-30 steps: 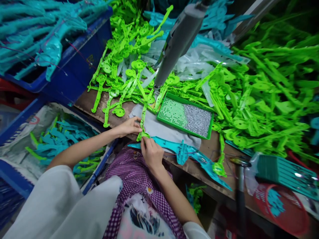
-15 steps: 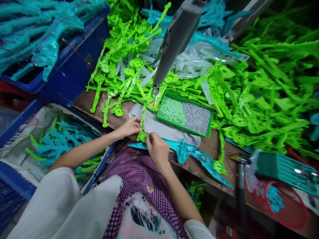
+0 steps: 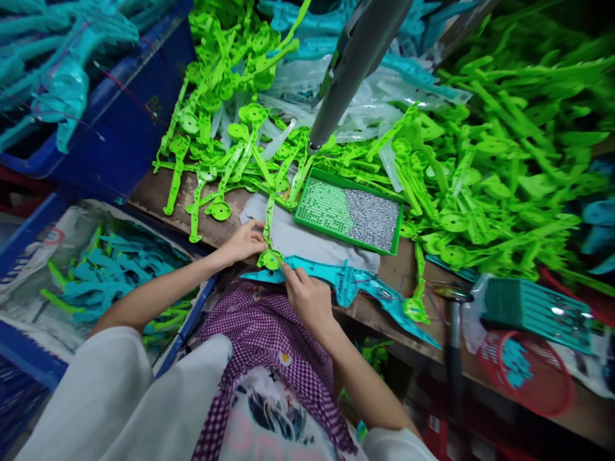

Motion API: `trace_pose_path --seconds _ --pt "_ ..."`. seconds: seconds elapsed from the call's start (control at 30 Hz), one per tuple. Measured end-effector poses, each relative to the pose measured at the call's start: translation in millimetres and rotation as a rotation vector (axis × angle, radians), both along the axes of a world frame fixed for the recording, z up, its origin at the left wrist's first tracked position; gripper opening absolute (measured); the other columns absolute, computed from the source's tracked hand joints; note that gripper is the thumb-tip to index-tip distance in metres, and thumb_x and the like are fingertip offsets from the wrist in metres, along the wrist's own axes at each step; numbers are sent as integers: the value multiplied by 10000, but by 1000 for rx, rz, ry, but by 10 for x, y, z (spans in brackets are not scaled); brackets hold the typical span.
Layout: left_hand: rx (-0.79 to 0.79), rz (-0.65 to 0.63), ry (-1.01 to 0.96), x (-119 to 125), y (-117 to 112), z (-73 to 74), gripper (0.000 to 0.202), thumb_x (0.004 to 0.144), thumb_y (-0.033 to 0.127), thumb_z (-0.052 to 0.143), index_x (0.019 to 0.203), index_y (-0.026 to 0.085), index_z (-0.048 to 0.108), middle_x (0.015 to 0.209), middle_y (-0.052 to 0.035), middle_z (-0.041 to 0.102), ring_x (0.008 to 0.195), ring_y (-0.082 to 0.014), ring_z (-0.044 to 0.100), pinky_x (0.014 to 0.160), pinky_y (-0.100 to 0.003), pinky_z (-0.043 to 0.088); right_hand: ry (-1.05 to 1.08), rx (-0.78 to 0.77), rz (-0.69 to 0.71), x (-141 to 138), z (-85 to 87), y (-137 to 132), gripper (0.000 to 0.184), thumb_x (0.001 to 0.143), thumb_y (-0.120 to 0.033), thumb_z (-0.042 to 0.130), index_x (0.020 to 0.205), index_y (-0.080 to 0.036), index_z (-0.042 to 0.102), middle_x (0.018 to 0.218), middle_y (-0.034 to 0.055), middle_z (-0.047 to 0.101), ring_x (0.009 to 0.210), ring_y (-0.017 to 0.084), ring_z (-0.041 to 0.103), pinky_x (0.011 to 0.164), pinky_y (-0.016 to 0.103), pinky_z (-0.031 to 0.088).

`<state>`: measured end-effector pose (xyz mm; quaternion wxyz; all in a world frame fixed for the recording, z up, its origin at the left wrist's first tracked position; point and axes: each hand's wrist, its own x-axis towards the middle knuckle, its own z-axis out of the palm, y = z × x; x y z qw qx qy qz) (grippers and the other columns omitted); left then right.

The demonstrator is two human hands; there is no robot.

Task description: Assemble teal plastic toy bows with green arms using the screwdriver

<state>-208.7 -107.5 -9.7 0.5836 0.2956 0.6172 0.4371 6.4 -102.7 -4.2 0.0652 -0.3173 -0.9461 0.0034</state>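
Observation:
A green plastic arm point(image 3: 270, 221) with a round disc end point(image 3: 270, 258) lies over the left part of a long blue bow-shaped plastic piece point(image 3: 321, 270) at the bench's front edge. My left hand point(image 3: 246, 242) is closed, thumb and fingers pinched at the side of the green arm just above its disc. From the right, my right hand point(image 3: 307, 293) pinches at the disc's edge, above the blue piece; a thin line seems to show at its fingertips, too small to name. At the blue piece's right end hangs another green arm point(image 3: 417, 301).
Behind my hands, a green tray point(image 3: 396, 234) holds small metal parts on a grey cloth point(image 3: 250, 208). A grey powered tool point(image 3: 355, 70) hangs above it. Green arms point(image 3: 461, 192) pile up all around. A hammer point(image 3: 453, 333), a red basket point(image 3: 552, 378) and blue crates point(image 3: 120, 128) flank me.
The view has shifted slightly, so the bench appears a little further left and up. My right hand's fingers have opened out slightly beside the disc; my left hand keeps its place by the green arm.

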Motion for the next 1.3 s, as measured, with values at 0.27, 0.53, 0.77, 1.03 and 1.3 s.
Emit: trace_pose_path --seconds 0.27,0.53,0.77,1.03,1.3 --pt "67 3 31 -7 -15 -78 486 638 107 668 1066 171 446 620 70 582 562 -89 565 567 -213 432 -286 -155 73 118 203 10 426 968 -169 358 1335 -251 558 885 56 688 638 129 601 523 319 255" --pt "298 -27 472 75 -145 -56 615 779 134 592 1358 219 405 986 -38 547 753 -123 587 674 -268 498 -330 -337 4 118 332 138 417 1003 -304 316 1376 -301 504 1030 57 676 726 146 646 513 300 248" --pt "648 -335 1255 318 -374 139 231 899 319 597 1106 356 693 1411 -30 486 1328 -301 351 1086 -562 198 -262 -439 13 108 381 259 387 977 -235 360 1319 -265 539 1055 52 694 694 159 648 516 286 263" --pt "657 -456 1316 385 -397 106 185 925 392 564 994 340 727 1463 1 483 1361 -288 377 1112 -615 24 43 -438 -112 188 273 369 228 969 -338 438 1008 -198 613 918 54 710 732 168 653 571 262 332" --pt "718 -439 1399 381 -382 99 208 946 393 532 1054 330 698 1443 -21 509 1343 -262 424 1126 -596 -16 101 -284 -217 145 158 452 244 962 -356 461 888 -187 621 826 38 705 688 150 635 550 254 278"
